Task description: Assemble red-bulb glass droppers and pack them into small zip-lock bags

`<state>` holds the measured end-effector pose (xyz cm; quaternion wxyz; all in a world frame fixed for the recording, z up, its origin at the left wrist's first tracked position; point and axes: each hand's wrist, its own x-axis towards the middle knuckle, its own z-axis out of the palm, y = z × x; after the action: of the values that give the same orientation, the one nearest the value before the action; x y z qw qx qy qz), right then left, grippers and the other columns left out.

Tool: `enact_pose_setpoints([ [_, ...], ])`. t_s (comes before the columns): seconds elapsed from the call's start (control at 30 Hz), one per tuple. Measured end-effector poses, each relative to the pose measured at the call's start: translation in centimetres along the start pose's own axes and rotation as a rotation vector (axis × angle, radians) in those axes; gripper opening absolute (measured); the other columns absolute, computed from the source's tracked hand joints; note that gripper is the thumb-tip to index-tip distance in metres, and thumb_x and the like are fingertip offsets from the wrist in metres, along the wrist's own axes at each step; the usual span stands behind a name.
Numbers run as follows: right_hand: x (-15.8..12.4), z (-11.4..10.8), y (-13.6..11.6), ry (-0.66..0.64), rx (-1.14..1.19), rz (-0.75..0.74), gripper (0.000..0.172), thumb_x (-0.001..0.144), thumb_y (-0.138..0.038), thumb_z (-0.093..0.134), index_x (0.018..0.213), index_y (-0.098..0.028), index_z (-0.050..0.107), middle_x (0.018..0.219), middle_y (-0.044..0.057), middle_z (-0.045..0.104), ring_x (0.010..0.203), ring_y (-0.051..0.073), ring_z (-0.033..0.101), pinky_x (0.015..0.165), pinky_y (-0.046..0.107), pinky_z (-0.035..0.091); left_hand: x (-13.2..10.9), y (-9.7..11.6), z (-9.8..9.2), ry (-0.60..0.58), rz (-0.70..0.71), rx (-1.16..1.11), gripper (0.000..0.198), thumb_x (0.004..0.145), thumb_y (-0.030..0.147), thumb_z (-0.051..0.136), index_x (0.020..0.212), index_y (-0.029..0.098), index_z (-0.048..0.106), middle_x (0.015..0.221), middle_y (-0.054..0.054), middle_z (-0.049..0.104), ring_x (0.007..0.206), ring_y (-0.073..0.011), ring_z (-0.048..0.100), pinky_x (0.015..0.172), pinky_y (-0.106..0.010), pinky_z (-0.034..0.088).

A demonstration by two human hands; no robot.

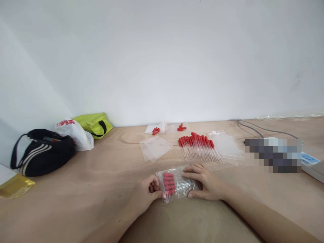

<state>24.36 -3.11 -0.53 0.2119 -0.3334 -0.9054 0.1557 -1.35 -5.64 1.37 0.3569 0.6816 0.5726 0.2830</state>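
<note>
A clear zip bag (183,189) lies on the table in front of me, with several red-bulbed droppers (169,184) side by side in it, bulbs to the left. At the bag's left end, where the zip strip runs, my left hand (149,190) is closed, pinching the edge between thumb and curled fingers. My right hand (206,180) spans the right end, its thumb on the near edge and its fingers over the far side, gripping the bag. That end is partly hidden under the palm. Beyond the hands lies a pile of more droppers (196,145).
Flat empty zip bags (157,148) lie left of the pile and more bags (225,145) right of it. Loose red bulbs (156,130) sit farther back. Black (48,152), white (76,133) and lime-green bags (97,125) stand at left; a power strip (308,158) lies at right.
</note>
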Motion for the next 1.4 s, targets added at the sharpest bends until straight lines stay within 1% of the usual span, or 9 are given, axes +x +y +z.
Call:
enact_pose_setpoints([
  [0.3, 0.1, 0.0, 0.0, 0.001, 0.016, -0.003, 0.059, 0.069, -0.056, 0.058, 0.118, -0.021, 0.053, 0.115, 0.011, 0.054, 0.105, 0.026, 0.048, 0.089, 0.043, 0.036, 0.1, -0.5, -1.1, -0.041, 0.086, 0.007, 0.026, 0.075, 0.042, 0.052, 0.071, 0.025, 0.072, 0.097, -0.007, 0.055, 0.093, -0.023, 0.049, 0.08, -0.033, 0.041],
  [0.43, 0.1, 0.0, 0.0, 0.002, 0.012, -0.004, 0.06, 0.069, -0.057, 0.058, 0.117, -0.021, 0.054, 0.114, 0.012, 0.055, 0.104, 0.026, 0.048, 0.089, 0.044, 0.036, 0.2, -0.6, -0.1, 0.136, -0.023, 0.076, 0.03, 0.069, 0.048, 0.055, 0.061, 0.024, 0.07, 0.097, -0.008, 0.054, 0.101, -0.0285, 0.044, 0.091, -0.043, 0.033],
  [0.6, 0.1, 0.1, 0.0, 0.011, 0.021, -0.007, 0.059, 0.069, -0.057, 0.058, 0.117, -0.022, 0.054, 0.114, 0.011, 0.055, 0.105, 0.026, 0.048, 0.089, 0.043, 0.036, 0.4, -0.8, 1.3, 0.322, 0.018, 0.047, 0.027, 0.057, 0.046, 0.068, 0.05, 0.02, 0.061, 0.097, -0.007, 0.054, 0.101, -0.0299, 0.045, 0.091, -0.046, 0.034],
  [0.7, 0.0, 0.2, 0.1, 0.008, 0.035, -0.006, 0.061, 0.069, -0.056, 0.058, 0.12, -0.023, 0.051, 0.115, 0.011, 0.054, 0.105, 0.025, 0.048, 0.089, 0.043, 0.036, 0.4, -0.7, 0.6, 0.181, 0.046, -0.191, 0.031, 0.064, 0.048, 0.063, 0.057, 0.019, 0.056, 0.088, -0.006, 0.056, 0.095, -0.0255, 0.052, 0.083, -0.037, 0.043],
  [0.87, -0.4, 0.6, 0.5, 0.027, 0.051, 0.013, 0.067, 0.069, -0.056, 0.058, 0.126, -0.022, 0.044, 0.123, 0.013, 0.047, 0.11, 0.026, 0.044, 0.091, 0.043, 0.036, 0.6, -0.9, -1.5, -0.054, -0.068, -0.436, 0.033, 0.067, 0.048, 0.062, 0.069, 0.019, 0.045, 0.065, 0.003, 0.054, 0.055, -0.0121, 0.055, 0.048, -0.022, 0.045],
  [0.97, -0.4, 0.6, 0.5, 0.02, 0.062, 0.022, 0.068, 0.069, -0.057, 0.058, 0.126, -0.022, 0.045, 0.122, 0.013, 0.047, 0.11, 0.026, 0.044, 0.091, 0.043, 0.036, 1.0, -1.3, -3.0, 0.077, -0.109, -0.491, 0.04, 0.059, 0.043, 0.068, 0.078, 0.021, 0.041, 0.07, 0.003, 0.058, 0.048, -0.0103, 0.054, 0.039, -0.02, 0.044],
  [1.13, -0.3, 0.3, 0.3, -0.008, 0.067, 0.044, 0.067, 0.069, -0.058, 0.057, 0.124, -0.02, 0.047, 0.121, 0.014, 0.047, 0.11, 0.027, 0.044, 0.091, 0.044, 0.036, 2.2, -2.3, -5.6, 0.5, -0.02, -0.534, 0.064, 0.05, 0.032, 0.074, 0.104, 0.025, 0.04, 0.068, 0.007, 0.057, 0.052, -0.0124, 0.059, 0.043, -0.02, 0.049],
  [1.27, -0.2, 0.3, 0.2, -0.014, 0.062, 0.035, 0.067, 0.069, -0.058, 0.057, 0.124, -0.019, 0.048, 0.121, 0.014, 0.047, 0.109, 0.026, 0.044, 0.091, 0.044, 0.036, 3.9, -4.1, -6.0, 0.729, 0.066, -0.528, 0.032, 0.058, 0.035, 0.068, 0.083, 0.018, 0.057, 0.077, 0.001, 0.058, 0.064, -0.0119, 0.06, 0.057, -0.021, 0.054],
  [1.4, -0.2, 0.3, 0.2, -0.008, 0.066, 0.038, 0.066, 0.069, -0.058, 0.057, 0.122, -0.02, 0.049, 0.12, 0.014, 0.048, 0.109, 0.027, 0.045, 0.091, 0.045, 0.036, 5.5, -5.6, -5.6, 0.752, -0.03, -0.555, 0.015, 0.07, 0.023, 0.056, 0.082, 0.014, 0.06, 0.097, -0.006, 0.059, 0.079, -0.0133, 0.061, 0.074, -0.026, 0.053],
])
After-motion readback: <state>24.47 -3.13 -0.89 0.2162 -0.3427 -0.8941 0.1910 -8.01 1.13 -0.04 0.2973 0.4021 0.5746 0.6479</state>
